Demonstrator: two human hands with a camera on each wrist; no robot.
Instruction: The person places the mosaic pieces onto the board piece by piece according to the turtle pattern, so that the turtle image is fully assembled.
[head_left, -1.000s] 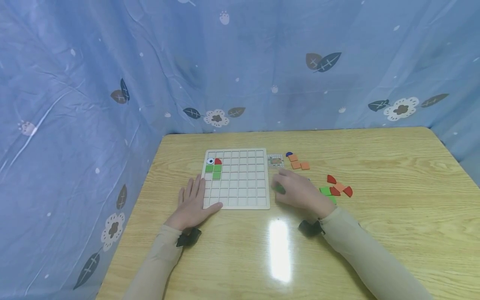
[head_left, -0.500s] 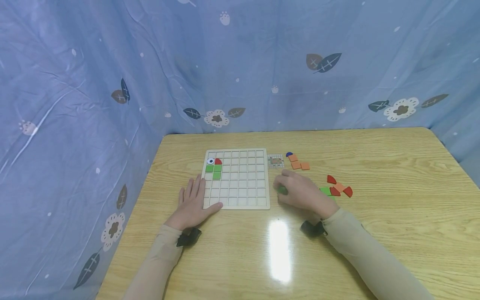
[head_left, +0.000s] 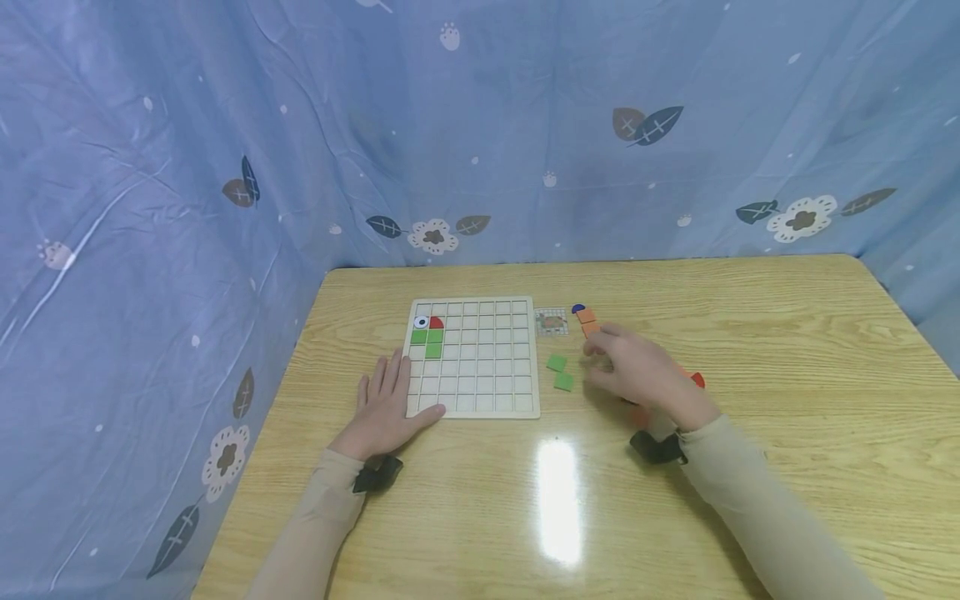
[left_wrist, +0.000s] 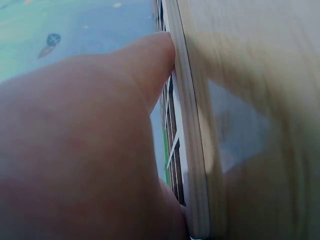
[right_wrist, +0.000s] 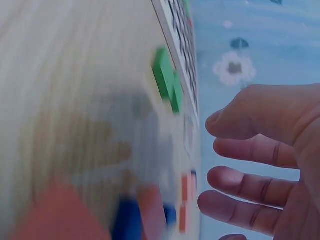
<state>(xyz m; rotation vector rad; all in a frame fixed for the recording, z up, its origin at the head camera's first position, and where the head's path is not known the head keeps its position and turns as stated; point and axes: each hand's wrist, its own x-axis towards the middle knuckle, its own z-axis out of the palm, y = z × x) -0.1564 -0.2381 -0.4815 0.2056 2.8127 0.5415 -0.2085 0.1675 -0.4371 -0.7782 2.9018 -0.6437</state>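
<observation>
Desk [head_left: 795,358]: was lit evenly and fairly brightly; a white streak of glare [head_left: 558,500] was reflected from its front part.
Curtain [head_left: 495,125]: was softly lit in the head view, its folds faintly shaded; it was washed out to pale cyan in both wrist views.
Card [head_left: 552,322]: its print was rendered too small to be read.
Left grip [left_wrist: 95,140]: was caught dim and soft in the left wrist view.
Right wrist view: the near reddish piece [right_wrist: 60,215] and blue piece [right_wrist: 127,220] were badly blurred.
</observation>
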